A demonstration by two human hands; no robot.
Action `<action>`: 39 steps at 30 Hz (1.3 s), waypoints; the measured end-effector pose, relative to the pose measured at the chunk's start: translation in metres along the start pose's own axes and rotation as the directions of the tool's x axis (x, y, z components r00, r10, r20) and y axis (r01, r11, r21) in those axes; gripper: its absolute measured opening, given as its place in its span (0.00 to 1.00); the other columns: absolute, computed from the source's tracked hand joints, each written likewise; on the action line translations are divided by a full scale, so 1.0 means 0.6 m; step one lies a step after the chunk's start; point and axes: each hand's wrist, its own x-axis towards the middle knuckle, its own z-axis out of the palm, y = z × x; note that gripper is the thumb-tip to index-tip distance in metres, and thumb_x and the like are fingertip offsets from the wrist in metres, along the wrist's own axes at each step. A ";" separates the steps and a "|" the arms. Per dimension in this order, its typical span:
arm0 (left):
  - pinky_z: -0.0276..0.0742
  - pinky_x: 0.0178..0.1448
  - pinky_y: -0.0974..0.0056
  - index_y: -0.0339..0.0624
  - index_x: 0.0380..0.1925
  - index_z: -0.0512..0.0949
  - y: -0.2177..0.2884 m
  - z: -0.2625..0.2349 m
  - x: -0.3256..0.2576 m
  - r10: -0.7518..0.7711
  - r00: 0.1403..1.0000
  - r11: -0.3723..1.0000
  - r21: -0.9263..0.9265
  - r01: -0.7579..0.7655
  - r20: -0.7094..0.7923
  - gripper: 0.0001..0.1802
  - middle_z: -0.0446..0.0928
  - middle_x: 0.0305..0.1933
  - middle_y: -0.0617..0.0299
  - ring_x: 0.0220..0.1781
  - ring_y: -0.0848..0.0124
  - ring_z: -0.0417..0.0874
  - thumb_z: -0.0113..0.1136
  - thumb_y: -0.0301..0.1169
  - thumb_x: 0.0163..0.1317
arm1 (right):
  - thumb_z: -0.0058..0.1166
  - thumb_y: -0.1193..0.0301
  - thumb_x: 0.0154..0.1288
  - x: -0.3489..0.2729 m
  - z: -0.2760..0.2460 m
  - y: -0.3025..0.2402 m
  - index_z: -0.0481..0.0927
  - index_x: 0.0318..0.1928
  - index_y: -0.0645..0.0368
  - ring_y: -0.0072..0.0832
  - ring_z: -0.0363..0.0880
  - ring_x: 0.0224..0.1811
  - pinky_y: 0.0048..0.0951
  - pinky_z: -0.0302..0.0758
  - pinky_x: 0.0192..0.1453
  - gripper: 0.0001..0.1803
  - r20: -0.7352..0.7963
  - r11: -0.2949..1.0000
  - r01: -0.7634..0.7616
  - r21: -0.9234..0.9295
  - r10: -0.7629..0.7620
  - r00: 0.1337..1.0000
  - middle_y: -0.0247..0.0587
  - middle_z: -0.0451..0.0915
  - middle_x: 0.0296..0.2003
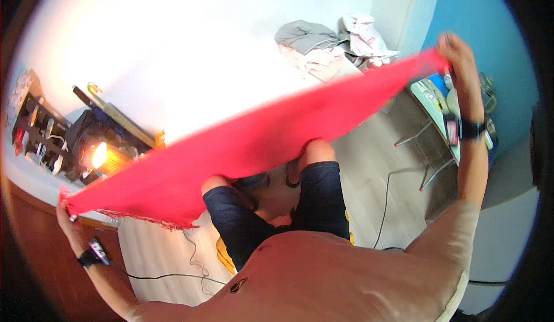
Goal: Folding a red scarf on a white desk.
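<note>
A red fringed scarf (259,134) is stretched wide across the view, slanting from low on the left up to the right. My left hand (69,218) is closed on its lower left end, where a tuft of fringe sticks out. High on the right, my right hand (456,53) grips the other end, with that arm raised. Loose red fringe hangs along the lower left edge. The scarf's middle passes over and in front of my knees (318,149). Both wrists wear black straps with a small device; the fingertips are partly hidden in the cloth.
On the left, a glowing lamp or heater (101,155) stands by a dark rack (43,131) and umbrellas (118,114). Grey folded cloth (306,36) and a white bag (363,36) are piled at the back. A small folding table (433,105) stands right. Cables (382,212) cross the floor.
</note>
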 end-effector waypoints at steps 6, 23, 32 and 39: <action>0.77 0.50 0.59 0.37 0.54 0.69 -0.113 0.038 -0.234 -0.251 0.968 0.959 -0.134 0.251 0.016 0.24 0.75 0.48 0.57 0.44 0.65 0.78 0.47 0.19 0.54 | 0.47 0.74 0.57 -0.280 0.058 0.107 0.68 0.26 0.53 0.12 0.60 0.18 0.15 0.54 0.17 0.05 -0.109 0.899 -0.422 0.114 0.433 0.895 0.23 0.64 0.20; 0.68 0.26 0.67 0.44 0.51 0.73 -0.314 0.009 -0.502 -0.747 0.588 0.571 0.155 0.807 -0.310 0.26 0.77 0.44 0.64 0.36 0.73 0.78 0.44 0.20 0.48 | 0.48 0.81 0.54 -0.493 0.117 0.279 0.73 0.27 0.58 0.17 0.67 0.14 0.19 0.64 0.14 0.04 0.066 0.487 -0.851 0.195 0.860 0.507 0.30 0.71 0.20; 0.62 0.63 0.65 0.33 0.54 0.67 -0.157 0.094 -0.299 -0.212 0.977 0.783 0.602 0.155 0.024 0.25 0.71 0.54 0.56 0.57 0.67 0.70 0.42 0.15 0.52 | 0.44 0.86 0.56 -0.338 0.210 0.132 0.74 0.27 0.59 0.12 0.64 0.20 0.15 0.61 0.23 0.09 0.197 0.769 -0.637 -0.056 0.633 0.748 0.24 0.68 0.20; 0.68 0.53 0.70 0.37 0.54 0.68 -0.084 0.292 -0.230 -0.190 0.936 0.768 0.639 -0.046 0.297 0.22 0.73 0.47 0.61 0.47 0.75 0.73 0.45 0.17 0.56 | 0.50 0.84 0.57 -0.291 0.364 0.071 0.77 0.30 0.63 0.20 0.74 0.29 0.21 0.70 0.35 0.05 0.588 0.951 -0.260 -0.167 0.308 0.748 0.32 0.79 0.26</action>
